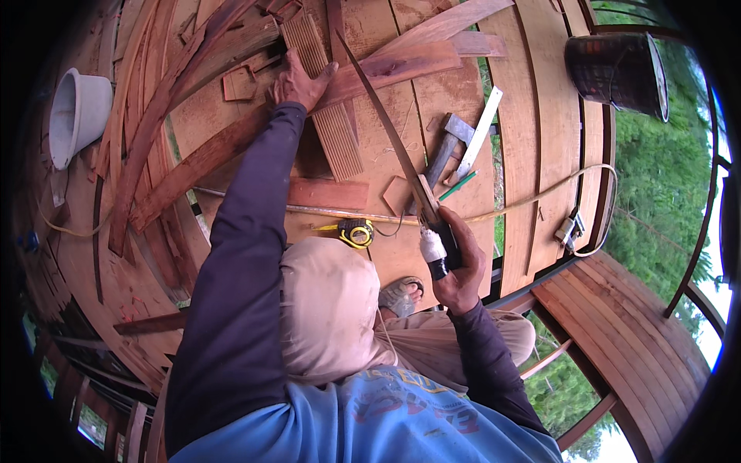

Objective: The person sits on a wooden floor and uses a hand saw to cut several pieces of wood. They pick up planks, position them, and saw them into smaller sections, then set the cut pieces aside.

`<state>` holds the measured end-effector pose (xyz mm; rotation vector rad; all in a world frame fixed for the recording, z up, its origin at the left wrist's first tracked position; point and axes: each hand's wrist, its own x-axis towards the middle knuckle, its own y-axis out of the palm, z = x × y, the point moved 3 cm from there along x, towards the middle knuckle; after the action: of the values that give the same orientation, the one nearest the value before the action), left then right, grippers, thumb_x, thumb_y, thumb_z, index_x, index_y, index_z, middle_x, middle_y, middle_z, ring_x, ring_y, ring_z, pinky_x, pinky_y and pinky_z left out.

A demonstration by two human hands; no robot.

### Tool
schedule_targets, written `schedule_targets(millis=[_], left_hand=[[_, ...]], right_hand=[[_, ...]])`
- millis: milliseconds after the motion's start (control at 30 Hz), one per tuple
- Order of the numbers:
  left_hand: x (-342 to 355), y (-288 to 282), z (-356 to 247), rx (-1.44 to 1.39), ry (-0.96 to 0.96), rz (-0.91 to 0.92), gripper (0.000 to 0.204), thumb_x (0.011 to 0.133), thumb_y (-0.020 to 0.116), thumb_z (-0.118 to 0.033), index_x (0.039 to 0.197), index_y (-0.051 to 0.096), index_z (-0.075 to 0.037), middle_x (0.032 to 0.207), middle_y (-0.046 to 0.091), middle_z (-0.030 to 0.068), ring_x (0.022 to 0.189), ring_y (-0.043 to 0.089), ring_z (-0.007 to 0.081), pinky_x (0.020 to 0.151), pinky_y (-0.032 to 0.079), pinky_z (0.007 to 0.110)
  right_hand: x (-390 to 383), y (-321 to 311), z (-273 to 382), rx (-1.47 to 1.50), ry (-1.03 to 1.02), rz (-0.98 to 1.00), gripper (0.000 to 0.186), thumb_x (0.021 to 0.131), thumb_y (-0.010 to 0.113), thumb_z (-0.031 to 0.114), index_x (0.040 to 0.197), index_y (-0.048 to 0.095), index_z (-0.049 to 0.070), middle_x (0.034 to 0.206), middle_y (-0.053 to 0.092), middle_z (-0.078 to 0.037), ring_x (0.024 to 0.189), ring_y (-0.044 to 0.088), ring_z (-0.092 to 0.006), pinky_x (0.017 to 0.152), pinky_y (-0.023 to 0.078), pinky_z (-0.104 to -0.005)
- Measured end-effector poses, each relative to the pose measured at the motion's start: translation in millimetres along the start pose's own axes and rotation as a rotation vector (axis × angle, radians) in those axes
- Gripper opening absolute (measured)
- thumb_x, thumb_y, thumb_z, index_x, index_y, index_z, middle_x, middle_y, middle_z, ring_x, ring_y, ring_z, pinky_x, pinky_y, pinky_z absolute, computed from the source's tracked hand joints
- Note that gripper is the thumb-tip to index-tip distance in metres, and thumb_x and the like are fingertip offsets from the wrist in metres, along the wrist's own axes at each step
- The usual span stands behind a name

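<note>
- We see a plank floor (556, 116), wide and pale brown, spreading around the centre and far toward 3 o'clock.
- At 12 o'clock we see a reddish plank (401, 69), lying crosswise.
- At 11 o'clock there is a grooved board (343, 147), crossing the reddish plank; its near end points to 6 o'clock.
- The handsaw (396, 150) aims its narrow tip toward 12 o'clock; whether its blade touches wood, we cannot tell.
- Our left hand (299, 83), at 11 o'clock, lies on the grooved board, half spread, thumb outward.
- Our right hand (465, 270), near 4 o'clock, is closed around the saw's handle.
- The tape measure (355, 233), yellow and black, sits almost at the centre.
- A green pencil (461, 187) lies at 2 o'clock.
</note>
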<state>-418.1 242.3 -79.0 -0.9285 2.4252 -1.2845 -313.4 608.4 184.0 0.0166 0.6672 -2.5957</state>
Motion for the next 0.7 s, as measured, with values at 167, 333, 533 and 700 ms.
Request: schedule_targets(millis=[167,333,533,700], left_hand=[[-3,-17,-10,0.073,-0.067,0.164,0.12,0.073,0.047,-0.094,0.157,0.025,-0.011,0.106,0.07,0.0309,0.102,0.068,0.0472,0.09,0.053,0.055],[-5,-21,-10,0.085,-0.038,0.175,0.111,0.075,0.054,-0.089,0.156,0.028,-0.018,0.106,0.07,0.0311,0.103,0.068,0.0485,0.091,0.052,0.055],[-4,-24,-13,0.11,-0.059,0.173,0.1,0.078,0.062,-0.08,0.154,0.03,-0.023,0.106,0.07,0.0303,0.103,0.068,0.0475,0.091,0.052,0.054],[-3,-20,-10,0.078,-0.024,0.149,0.095,0.08,0.066,-0.072,0.153,0.031,-0.023,0.106,0.07,0.0298,0.101,0.068,0.048,0.088,0.053,0.054]], right_hand=[[22,13,-5,-0.095,0.0,-0.003,0.055,0.084,0.071,-0.002,0.137,0.057,-0.002,0.123,0.069,-0.022,0.112,0.07,-0.0295,0.093,0.055,-0.035],[38,27,-10,-0.066,0.012,-0.009,0.06,0.08,0.07,-0.008,0.137,0.057,0.001,0.12,0.07,-0.022,0.11,0.071,-0.0304,0.09,0.055,-0.0348],[40,35,-18,-0.035,0.021,0.002,0.062,0.08,0.07,-0.007,0.14,0.055,0.002,0.12,0.07,-0.021,0.108,0.072,-0.0302,0.089,0.056,-0.0351],[39,36,-16,-0.053,0.06,0.032,0.062,0.082,0.071,-0.003,0.141,0.053,0.003,0.12,0.07,-0.021,0.107,0.073,-0.0301,0.087,0.057,-0.0352]])
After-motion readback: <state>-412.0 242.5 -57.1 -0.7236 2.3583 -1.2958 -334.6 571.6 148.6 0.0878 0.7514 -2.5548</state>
